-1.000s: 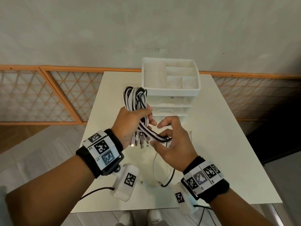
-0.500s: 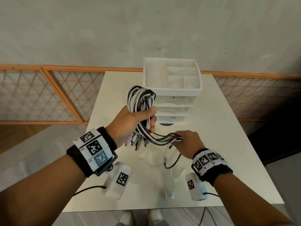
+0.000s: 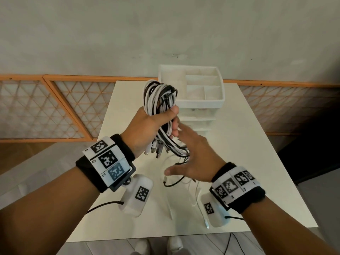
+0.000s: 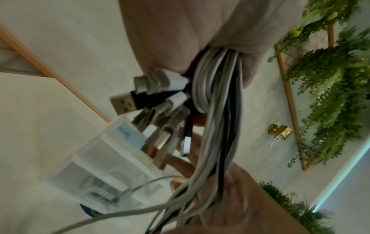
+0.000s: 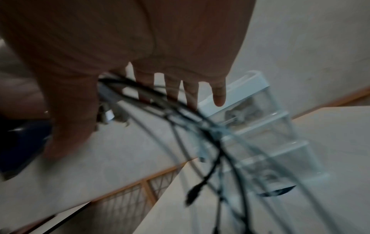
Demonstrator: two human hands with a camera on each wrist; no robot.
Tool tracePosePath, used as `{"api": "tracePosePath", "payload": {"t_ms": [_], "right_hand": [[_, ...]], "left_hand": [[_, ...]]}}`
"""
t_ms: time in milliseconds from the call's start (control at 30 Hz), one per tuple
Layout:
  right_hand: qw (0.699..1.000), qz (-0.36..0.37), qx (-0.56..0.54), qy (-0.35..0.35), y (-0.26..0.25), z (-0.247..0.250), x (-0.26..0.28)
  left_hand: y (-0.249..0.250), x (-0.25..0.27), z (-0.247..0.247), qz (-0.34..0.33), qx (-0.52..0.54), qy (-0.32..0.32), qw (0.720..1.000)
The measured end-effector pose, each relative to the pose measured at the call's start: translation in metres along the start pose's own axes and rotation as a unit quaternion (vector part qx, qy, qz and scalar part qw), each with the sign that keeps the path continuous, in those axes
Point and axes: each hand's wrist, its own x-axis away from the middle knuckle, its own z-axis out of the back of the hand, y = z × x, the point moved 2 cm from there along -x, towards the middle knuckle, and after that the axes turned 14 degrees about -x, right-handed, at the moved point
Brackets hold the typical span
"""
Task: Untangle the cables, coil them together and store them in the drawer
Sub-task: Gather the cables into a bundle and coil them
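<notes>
Left hand [image 3: 150,126] is clenched around the coiled cables [image 3: 160,100], held up above the middle of the desk [image 3: 257,153], just in front of the drawer unit [image 3: 193,111] at the far edge. Right hand [image 3: 195,161] is released, fingers spread, up against the loose tails hanging under the coil but not gripping them.

What could go wrong, I reckon: those tails trail down onto the desk, so the next wrap could snag one or drag it off the near edge. The coil is fat for one fist too, and a loop could spring out if the grip eases.

The left wrist view shows the bunch of USB plugs [image 4: 140,102] poking out below the fist, which the head view barely resolves. The right wrist view is blurry but shows the open fingers [image 5: 219,95]. Only the head view shows the whole coil.
</notes>
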Motion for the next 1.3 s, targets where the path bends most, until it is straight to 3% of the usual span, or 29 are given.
{"api": "tracePosePath", "payload": {"t_ms": [67, 200, 267, 367, 533, 633, 800, 967, 1067, 1167, 1300], "right_hand": [[0.999, 0.022, -0.043, 0.010, 0.001, -0.013, -0.006], [0.996, -0.065, -0.018, 0.054, 0.029, -0.005, -0.011], [0.992, -0.097, 0.005, 0.085, 0.037, 0.007, -0.012], [0.988, -0.117, 0.066, 0.078, 0.030, 0.016, -0.017], [0.974, -0.187, 0.078, 0.099, 0.020, 0.025, -0.022], [0.973, -0.185, 0.086, 0.106, 0.008, 0.026, -0.023], [0.974, -0.168, 0.069, 0.131, -0.002, 0.027, -0.024], [0.981, -0.131, 0.030, 0.140, -0.016, 0.030, -0.019], [0.985, -0.115, -0.057, 0.118, -0.021, 0.042, -0.014], [0.954, -0.111, -0.243, 0.137, -0.018, 0.058, -0.002], [0.934, -0.097, -0.290, 0.183, -0.007, 0.043, 0.003]], "left_hand": [[0.003, 0.001, -0.005, 0.000, -0.007, -0.018, 1.000], [0.006, 0.009, 0.002, 0.037, -0.009, -0.084, 0.996], [-0.001, 0.013, 0.003, 0.079, -0.075, -0.126, 0.986], [-0.010, 0.020, -0.006, 0.141, -0.189, -0.162, 0.958], [-0.021, 0.015, -0.017, 0.173, -0.282, -0.102, 0.938], [-0.028, 0.015, -0.025, 0.201, -0.331, -0.093, 0.917], [-0.038, 0.014, -0.034, 0.205, -0.338, 0.005, 0.919], [-0.044, 0.017, -0.033, 0.156, -0.264, -0.009, 0.952], [-0.040, 0.017, -0.023, 0.121, -0.226, 0.039, 0.966], [-0.039, 0.015, -0.007, 0.123, -0.154, 0.106, 0.975], [-0.040, 0.015, -0.008, 0.143, -0.094, 0.112, 0.979]]}}
